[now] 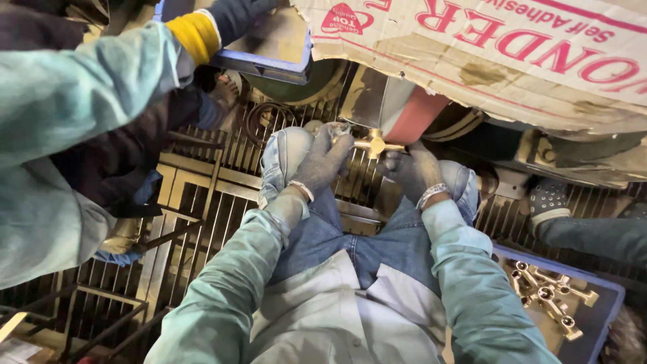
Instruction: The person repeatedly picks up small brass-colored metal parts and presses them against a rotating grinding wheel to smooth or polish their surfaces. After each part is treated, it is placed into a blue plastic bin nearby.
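Sitting over a metal grate floor [202, 222], the person presses a brass cross fitting [375, 143] to the belt [414, 118]; gloved left hand [323, 162] and right hand [412, 172] both grip it. Similar fittings, possibly finished, fill the blue tray [610, 296].

Brass cross fitting [375, 143] between gloved left hand [323, 162] and right hand [412, 172].

Gloved fingers cover part of the brass cross fitting [375, 143]; cardboard [512, 61] hides the machine behind it.
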